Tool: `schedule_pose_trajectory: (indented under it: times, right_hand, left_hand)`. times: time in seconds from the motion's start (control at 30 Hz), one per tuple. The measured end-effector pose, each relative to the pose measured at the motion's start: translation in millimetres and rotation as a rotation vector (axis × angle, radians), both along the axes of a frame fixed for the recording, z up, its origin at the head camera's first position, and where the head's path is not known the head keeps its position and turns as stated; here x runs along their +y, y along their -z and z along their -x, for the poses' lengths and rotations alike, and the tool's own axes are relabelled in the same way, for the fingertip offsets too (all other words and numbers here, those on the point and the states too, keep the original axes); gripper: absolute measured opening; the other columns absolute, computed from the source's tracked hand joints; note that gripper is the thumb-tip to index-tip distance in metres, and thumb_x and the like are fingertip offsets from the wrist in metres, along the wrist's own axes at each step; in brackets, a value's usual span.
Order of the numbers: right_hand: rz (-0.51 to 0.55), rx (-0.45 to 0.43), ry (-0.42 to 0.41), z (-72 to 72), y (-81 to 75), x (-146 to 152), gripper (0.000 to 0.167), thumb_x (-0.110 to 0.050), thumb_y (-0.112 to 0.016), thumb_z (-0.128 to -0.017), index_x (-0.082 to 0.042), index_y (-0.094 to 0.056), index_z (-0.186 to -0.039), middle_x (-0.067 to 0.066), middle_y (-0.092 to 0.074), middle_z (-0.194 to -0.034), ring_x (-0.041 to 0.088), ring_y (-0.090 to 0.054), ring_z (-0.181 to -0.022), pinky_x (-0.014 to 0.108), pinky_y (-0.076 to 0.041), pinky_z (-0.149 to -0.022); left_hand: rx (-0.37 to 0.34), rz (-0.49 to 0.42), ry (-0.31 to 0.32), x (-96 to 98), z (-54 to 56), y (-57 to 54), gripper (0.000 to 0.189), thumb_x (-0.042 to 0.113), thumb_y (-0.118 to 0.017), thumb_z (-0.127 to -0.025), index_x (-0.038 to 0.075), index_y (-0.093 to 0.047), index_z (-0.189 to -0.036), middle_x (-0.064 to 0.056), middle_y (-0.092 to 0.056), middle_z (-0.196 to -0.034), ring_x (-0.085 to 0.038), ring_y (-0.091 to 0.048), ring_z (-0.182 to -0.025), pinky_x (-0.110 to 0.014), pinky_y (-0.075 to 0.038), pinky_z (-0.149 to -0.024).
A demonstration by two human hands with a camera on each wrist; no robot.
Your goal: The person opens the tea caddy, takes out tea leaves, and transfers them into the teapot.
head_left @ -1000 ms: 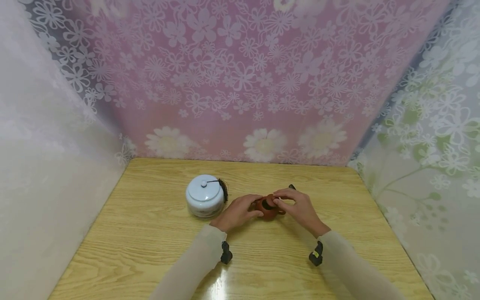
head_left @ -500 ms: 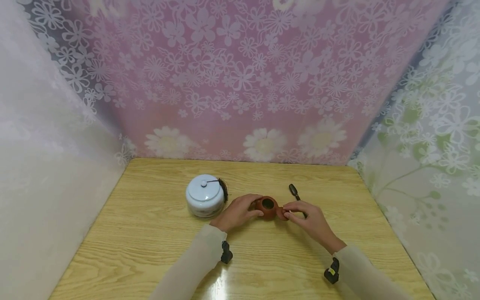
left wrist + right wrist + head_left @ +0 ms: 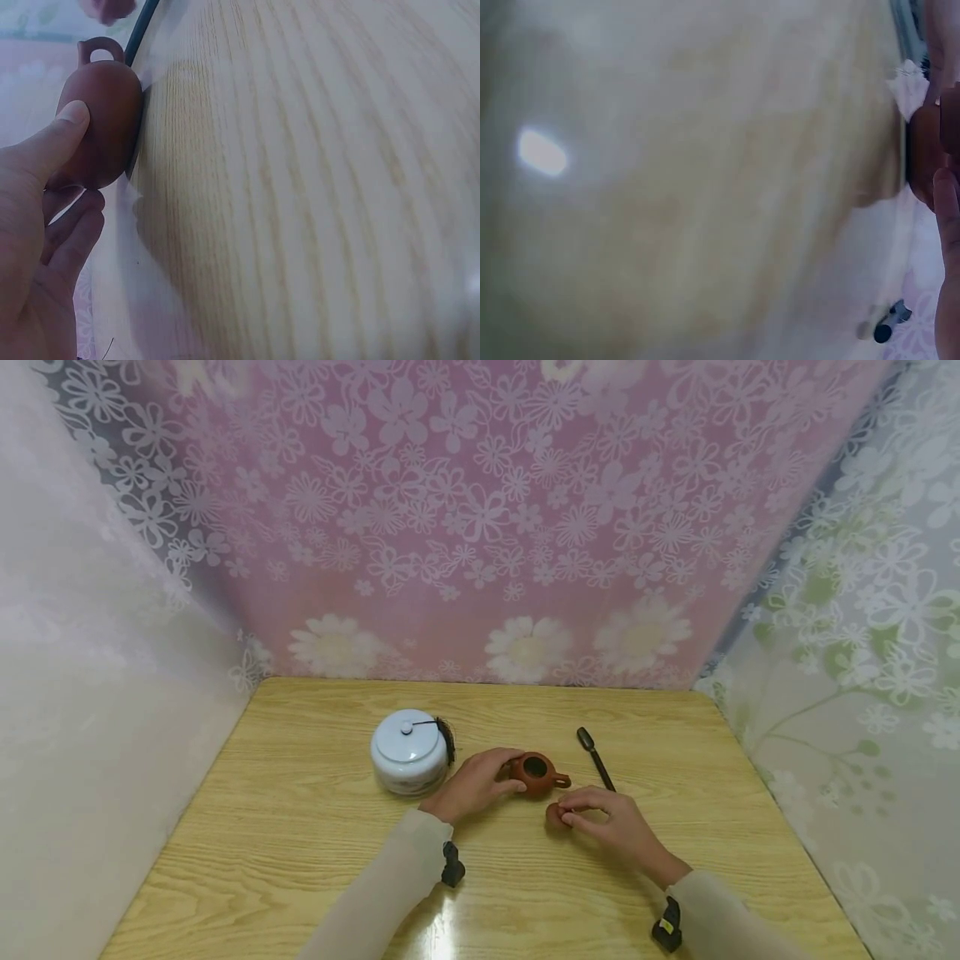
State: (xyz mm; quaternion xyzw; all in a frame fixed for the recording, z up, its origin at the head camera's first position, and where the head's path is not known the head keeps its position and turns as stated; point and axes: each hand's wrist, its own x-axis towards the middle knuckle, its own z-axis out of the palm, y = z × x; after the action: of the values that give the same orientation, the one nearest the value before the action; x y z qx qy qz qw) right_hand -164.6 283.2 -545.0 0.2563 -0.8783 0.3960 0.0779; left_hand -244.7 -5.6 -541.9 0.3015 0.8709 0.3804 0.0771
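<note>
A small reddish-brown clay teapot stands uncovered on the wooden table, its dark round opening facing up and its loop handle to the right. My left hand holds it from the left; in the left wrist view the thumb lies along the teapot body and the fingers are at its far end. In front of the handle, my right hand pinches the matching teapot lid between thumb and fingers, apart from the pot. Only part of the lid shows at the right wrist view's edge.
A pale blue-white lidded jar with a dark tassel stands left of the teapot. Behind my right hand lies a dark, slim, spoon-ended tool, its near end hidden by the hand. Flowered cloth hangs along the table's back and sides.
My right hand has lifted the lid off the teapot's opening and carried it right, then toward me, uncovering the pot and most of the dark tool. The left hand has stayed on the teapot.
</note>
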Motion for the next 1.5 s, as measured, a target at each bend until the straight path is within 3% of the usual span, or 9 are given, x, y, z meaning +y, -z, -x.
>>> schedule_pose_trajectory:
  times: [0.17, 0.5, 0.77, 0.9, 1.2, 1.4, 1.5]
  right_hand:
    - [-0.015, 0.039, -0.062, -1.3, 8.3, -1, 0.020, -0.010, -0.086, -0.095, -0.017, -0.086, -0.113, -0.002, -0.082, -0.117, 0.016, -0.077, -0.110, 0.015, -0.057, -0.100]
    - [-0.079, -0.032, -0.076, -0.2, 11.0, 1, 0.014, -0.019, -0.083, -0.099, -0.022, -0.086, -0.112, -0.007, -0.082, -0.118, 0.014, -0.077, -0.111, 0.030, -0.062, -0.100]
    - [-0.052, -0.103, -0.085, -0.6, 10.6, 2, 0.015, -0.022, -0.082, -0.100, -0.023, -0.086, -0.115, -0.006, -0.081, -0.121, 0.015, -0.076, -0.113, 0.026, -0.060, -0.102]
    - [-0.053, -0.098, -0.073, 0.6, 8.9, 2, 0.016, -0.022, -0.083, -0.100, -0.023, -0.085, -0.116, -0.007, -0.081, -0.121, 0.015, -0.075, -0.115, 0.026, -0.059, -0.104]
    - [-0.093, -0.065, -0.015, 8.7, -8.2, 1, 0.020, -0.024, -0.081, -0.102, -0.017, -0.084, -0.120, -0.008, -0.080, -0.120, 0.006, -0.075, -0.106, 0.039, -0.066, -0.093]
    - [-0.036, -0.112, -0.037, 18.6, -24.1, 1, 0.023, -0.019, -0.077, -0.105, -0.012, -0.081, -0.126, 0.000, -0.079, -0.125, 0.020, -0.076, -0.113, 0.052, -0.065, -0.095]
    - [-0.029, -0.086, -0.043, 24.8, -31.2, -1, 0.023, -0.017, -0.077, -0.105, -0.012, -0.081, -0.127, 0.001, -0.079, -0.124, 0.022, -0.076, -0.113, 0.054, -0.065, -0.094]
  left_hand:
    - [-0.004, 0.005, -0.001, -0.1, 0.1, 0.2, 0.061, 0.038, -0.073, -0.105, 0.023, -0.055, -0.161, 0.003, -0.062, -0.157, -0.016, -0.061, -0.143, -0.037, -0.054, -0.116]
    - [-0.008, -0.008, 0.010, -0.3, -0.4, -0.1, 0.059, 0.037, -0.073, -0.105, 0.023, -0.055, -0.160, 0.003, -0.064, -0.154, -0.015, -0.064, -0.139, -0.035, -0.056, -0.113]
    - [-0.015, -0.002, 0.006, -1.2, -0.7, -0.4, 0.060, 0.037, -0.073, -0.105, 0.023, -0.055, -0.161, 0.004, -0.063, -0.155, -0.014, -0.063, -0.140, -0.035, -0.055, -0.114]
    - [-0.014, -0.003, 0.008, -1.3, -0.5, -0.4, 0.061, 0.037, -0.073, -0.105, 0.022, -0.055, -0.161, 0.003, -0.064, -0.155, -0.015, -0.064, -0.139, -0.035, -0.056, -0.113]
    - [-0.019, -0.032, -0.014, -4.0, -1.5, -2.4, 0.067, 0.039, -0.073, -0.106, 0.014, -0.051, -0.164, -0.003, -0.060, -0.160, -0.022, -0.059, -0.146, -0.042, -0.052, -0.120]
    - [-0.002, -0.019, 0.001, -7.7, -0.6, -14.9, 0.066, 0.041, -0.071, -0.107, 0.018, -0.049, -0.165, -0.002, -0.056, -0.164, -0.024, -0.057, -0.149, -0.044, -0.051, -0.121]
    - [-0.008, -0.016, 0.009, -9.7, 0.5, -25.9, 0.067, 0.042, -0.070, -0.108, 0.022, -0.047, -0.167, -0.001, -0.054, -0.166, -0.024, -0.056, -0.150, -0.045, -0.051, -0.121]
